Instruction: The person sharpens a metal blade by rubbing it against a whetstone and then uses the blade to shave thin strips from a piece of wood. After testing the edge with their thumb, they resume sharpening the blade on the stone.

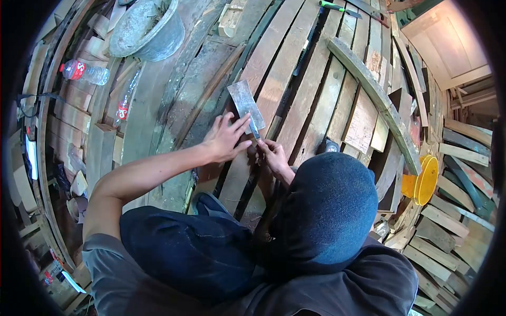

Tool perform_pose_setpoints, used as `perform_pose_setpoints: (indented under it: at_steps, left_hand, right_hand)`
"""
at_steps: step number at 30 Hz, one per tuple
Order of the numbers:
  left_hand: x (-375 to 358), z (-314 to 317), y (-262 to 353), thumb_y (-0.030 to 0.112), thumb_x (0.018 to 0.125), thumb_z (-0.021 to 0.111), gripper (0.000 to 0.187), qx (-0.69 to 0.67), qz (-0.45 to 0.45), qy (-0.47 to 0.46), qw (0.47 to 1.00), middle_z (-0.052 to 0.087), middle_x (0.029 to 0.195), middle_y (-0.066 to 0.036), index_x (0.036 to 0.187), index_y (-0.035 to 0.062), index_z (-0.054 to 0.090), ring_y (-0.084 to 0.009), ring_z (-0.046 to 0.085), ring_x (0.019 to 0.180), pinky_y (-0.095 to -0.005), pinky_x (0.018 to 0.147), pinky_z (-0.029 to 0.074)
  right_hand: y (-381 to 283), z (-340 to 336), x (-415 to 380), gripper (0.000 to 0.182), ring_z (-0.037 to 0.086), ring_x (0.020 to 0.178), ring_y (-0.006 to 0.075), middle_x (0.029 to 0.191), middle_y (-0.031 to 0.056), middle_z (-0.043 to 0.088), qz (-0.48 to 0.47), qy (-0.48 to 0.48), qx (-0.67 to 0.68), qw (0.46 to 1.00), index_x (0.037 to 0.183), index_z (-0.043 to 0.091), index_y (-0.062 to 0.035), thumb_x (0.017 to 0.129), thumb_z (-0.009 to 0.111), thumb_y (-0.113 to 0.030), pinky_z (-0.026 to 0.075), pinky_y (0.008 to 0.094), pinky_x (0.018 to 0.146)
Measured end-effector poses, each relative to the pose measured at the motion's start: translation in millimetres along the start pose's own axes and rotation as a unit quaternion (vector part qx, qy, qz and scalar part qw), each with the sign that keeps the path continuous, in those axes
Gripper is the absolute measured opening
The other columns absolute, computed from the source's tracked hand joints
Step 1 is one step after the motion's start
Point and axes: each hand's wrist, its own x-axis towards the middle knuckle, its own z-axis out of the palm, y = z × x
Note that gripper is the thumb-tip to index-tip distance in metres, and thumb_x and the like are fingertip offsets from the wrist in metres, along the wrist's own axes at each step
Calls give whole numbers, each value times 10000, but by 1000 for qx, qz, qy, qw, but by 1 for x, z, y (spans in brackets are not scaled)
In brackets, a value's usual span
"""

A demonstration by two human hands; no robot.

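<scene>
A flat grey rectangular slab (243, 100) lies at an angle on the wooden planks. Over its lower end rests a narrow, chisel-like metal blade (254, 128); its exact kind is hard to make out. My right hand (273, 156) is closed around the near end of this blade, below the slab. From the left, my left hand (226, 139) reaches in with fingers spread, its fingertips at the slab's lower left edge beside the blade. Most of the blade's near end is hidden by the right fingers.
A long squared beam (374, 95) lies across the planks to the right. A green-handled tool (337, 7) and a saw (371, 10) lie at the far end. At left are a grey bucket (147, 34) and plastic bottles (84, 72). A yellow bucket (426, 180) stands right.
</scene>
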Motion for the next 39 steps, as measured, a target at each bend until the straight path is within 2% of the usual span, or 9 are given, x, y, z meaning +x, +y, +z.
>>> perform_pose_setpoints:
  at_steps: [12,16,17,23,26,30,36,37,39]
  left_hand:
    - [0,7,24,579,942,395,731,49,-41,18,998,355,1514,-104,1426,32,435,-376,344,1230,-507,1041,257]
    - [14,11,30,625,927,375,816,86,-54,18,995,364,1498,-172,1402,-35,438,-391,385,1217,-494,1042,273]
    - [18,12,28,638,924,364,866,93,-48,52,993,380,1477,-214,1381,-94,429,-377,430,1149,-454,1000,322]
    - [10,14,48,691,908,330,963,81,-35,2,996,389,1453,-270,1367,-153,402,-332,460,1046,-398,885,386]
    - [19,22,36,701,905,321,983,96,-47,73,992,382,1454,-284,1360,-166,398,-335,457,1069,-392,889,384]
    - [27,0,45,728,888,323,1032,88,-79,-44,992,370,1449,-310,1350,-193,383,-344,445,1128,-391,918,381]
    - [24,11,37,765,857,344,1073,88,-64,55,993,388,1434,-308,1333,-195,405,-322,468,1096,-381,896,392]
    - [28,10,34,768,862,321,1065,69,-76,62,993,384,1443,-300,1343,-178,412,-321,458,1100,-381,906,381]
    - [21,0,47,777,863,291,1076,82,-71,-51,993,364,1457,-299,1355,-174,399,-319,448,1113,-379,924,370]
  right_hand:
    - [16,0,5,292,543,481,79,614,7,596,-20,14,-13,1000,871,641,-38,993,558,-289,428,224,439]
    - [17,2,14,300,542,479,83,613,6,594,-22,33,3,999,858,642,-34,989,566,-293,427,231,440]
    - [15,1,16,303,541,478,84,612,5,591,-23,35,11,999,853,641,-33,987,569,-295,426,233,440]
    - [31,-3,6,312,555,514,101,629,9,593,-12,37,-18,999,830,639,-20,982,578,-286,428,254,467]
    - [18,-7,18,304,562,528,97,645,14,610,-16,32,21,999,852,655,-10,982,578,-274,432,259,470]
    - [0,-1,16,328,538,548,76,665,-3,607,9,9,4,1000,882,679,7,979,585,-292,424,240,506]
    - [-3,1,17,301,577,493,122,682,42,636,69,48,58,995,839,668,-23,975,589,-279,432,251,431]
    - [-13,-1,18,296,585,556,98,724,34,650,23,-30,69,997,880,682,-18,978,585,-281,455,251,486]
    - [-2,2,7,299,587,617,86,757,24,656,50,-16,34,998,917,692,-15,977,587,-289,462,244,537]
